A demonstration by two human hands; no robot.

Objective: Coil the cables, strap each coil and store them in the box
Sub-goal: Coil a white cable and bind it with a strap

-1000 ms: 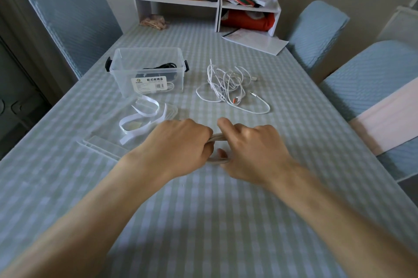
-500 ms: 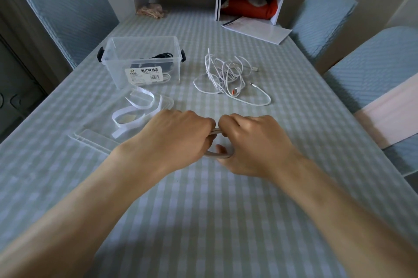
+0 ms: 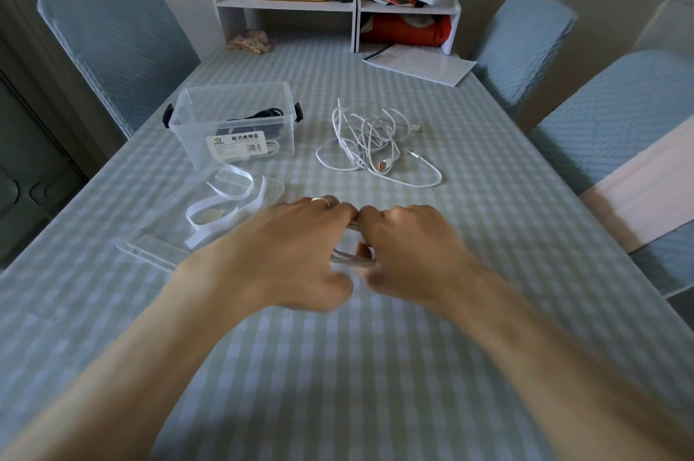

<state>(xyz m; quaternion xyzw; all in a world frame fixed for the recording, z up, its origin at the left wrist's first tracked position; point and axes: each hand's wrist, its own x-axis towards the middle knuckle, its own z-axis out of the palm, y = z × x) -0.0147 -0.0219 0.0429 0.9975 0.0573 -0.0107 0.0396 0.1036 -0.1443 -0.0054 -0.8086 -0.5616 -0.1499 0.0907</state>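
My left hand [image 3: 296, 254] and my right hand [image 3: 405, 254] meet knuckle to knuckle over the table's middle, both curled round a small coil of pale cable [image 3: 351, 258]; only a few loops show between them. A tangle of white cables [image 3: 370, 145] lies loose further back, to the right. The clear plastic box [image 3: 234, 122] stands back left with a dark cable and a white one inside. White straps [image 3: 225, 201] lie in front of the box, just left of my left hand.
The clear box lid [image 3: 150, 248] lies flat at the left beside the straps. A white shelf unit [image 3: 338, 2] with a yellow bin stands at the table's far end, papers [image 3: 417, 64] in front of it. Blue chairs [image 3: 112, 44] surround the checked table.
Both hands have stayed together on the coil, shifting slightly. The left hand is blurred with motion now, and more cable loops show between the hands.
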